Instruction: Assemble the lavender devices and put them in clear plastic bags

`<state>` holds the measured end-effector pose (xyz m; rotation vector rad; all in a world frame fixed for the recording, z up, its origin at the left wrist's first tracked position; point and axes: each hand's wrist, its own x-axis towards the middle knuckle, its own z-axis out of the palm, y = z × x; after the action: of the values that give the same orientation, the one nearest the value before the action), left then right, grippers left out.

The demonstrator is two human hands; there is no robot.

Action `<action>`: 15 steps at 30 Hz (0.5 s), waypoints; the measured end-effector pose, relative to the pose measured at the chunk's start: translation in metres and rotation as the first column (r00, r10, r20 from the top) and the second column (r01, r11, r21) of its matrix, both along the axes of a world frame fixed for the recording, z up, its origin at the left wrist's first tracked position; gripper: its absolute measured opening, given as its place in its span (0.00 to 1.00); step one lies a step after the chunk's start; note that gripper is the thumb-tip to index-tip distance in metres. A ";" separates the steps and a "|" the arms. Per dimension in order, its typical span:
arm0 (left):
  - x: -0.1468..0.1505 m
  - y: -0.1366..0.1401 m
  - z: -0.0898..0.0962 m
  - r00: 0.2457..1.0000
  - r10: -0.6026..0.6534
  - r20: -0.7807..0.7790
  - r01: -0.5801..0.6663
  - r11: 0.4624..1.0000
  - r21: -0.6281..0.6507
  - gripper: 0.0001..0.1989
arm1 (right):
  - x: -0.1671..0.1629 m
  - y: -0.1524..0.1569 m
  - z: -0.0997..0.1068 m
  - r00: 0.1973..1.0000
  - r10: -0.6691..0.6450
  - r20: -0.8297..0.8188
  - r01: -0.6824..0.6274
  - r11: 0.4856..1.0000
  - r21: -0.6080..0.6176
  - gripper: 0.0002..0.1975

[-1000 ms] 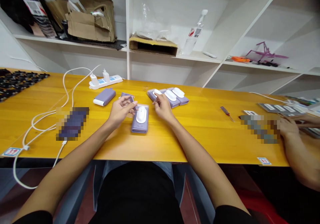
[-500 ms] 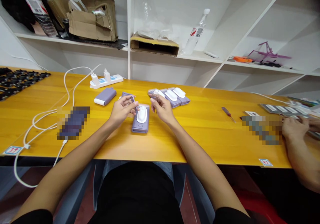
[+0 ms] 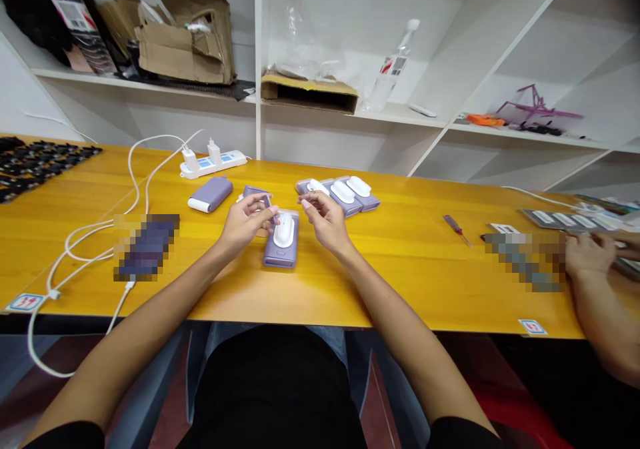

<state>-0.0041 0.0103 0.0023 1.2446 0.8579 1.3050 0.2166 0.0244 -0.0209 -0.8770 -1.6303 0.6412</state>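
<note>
A purple case with a white oval piece [image 3: 284, 230] lies on the table between my hands. My left hand [image 3: 243, 222], just left of the case, pinches a thin purple frame-like part [image 3: 268, 202] near the case's far end. On the other side, my right hand [image 3: 325, 219] has its thumb and fingertips drawn together. Whatever they may hold is too small to make out. Behind my right hand stand several similar purple cases with white oval pieces [image 3: 343, 192]. Another purple part [image 3: 255, 190] is partly hidden behind my left hand.
A purple case with a white end [image 3: 210, 194], a phone-like blurred object [image 3: 148, 247], white cables and a power strip [image 3: 213, 163] lie left. To the right are a screwdriver [image 3: 457, 229] and another person's hands [image 3: 590, 255]. Shelves [image 3: 320, 129] rise behind the table.
The fingers of my right hand have drawn slightly closer together. My left hand keeps its pinch on the purple part, almost still. The case has stayed in place.
</note>
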 end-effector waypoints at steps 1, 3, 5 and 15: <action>0.000 0.000 0.000 1.000 -0.003 -0.002 0.003 1.000 0.000 0.34 | -0.001 -0.002 0.002 0.999 -0.013 -0.042 0.012 1.000 -0.025 0.21; 0.000 -0.001 0.001 1.000 -0.010 -0.006 0.010 1.000 -0.001 0.34 | -0.003 -0.005 0.004 0.994 -0.020 -0.108 0.012 0.997 -0.076 0.21; 0.000 -0.001 0.001 1.000 -0.014 -0.013 0.014 1.000 -0.002 0.34 | -0.004 -0.007 0.007 0.992 0.000 -0.126 -0.012 0.995 -0.098 0.21; 0.000 -0.004 0.002 0.999 -0.032 -0.042 0.032 0.999 -0.001 0.35 | -0.002 -0.007 0.005 0.989 0.078 -0.127 -0.097 0.984 -0.151 0.21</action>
<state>-0.0037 0.0067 0.0043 1.2846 0.8645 1.2567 0.2144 0.0176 -0.0163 -0.8658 -1.5310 0.8770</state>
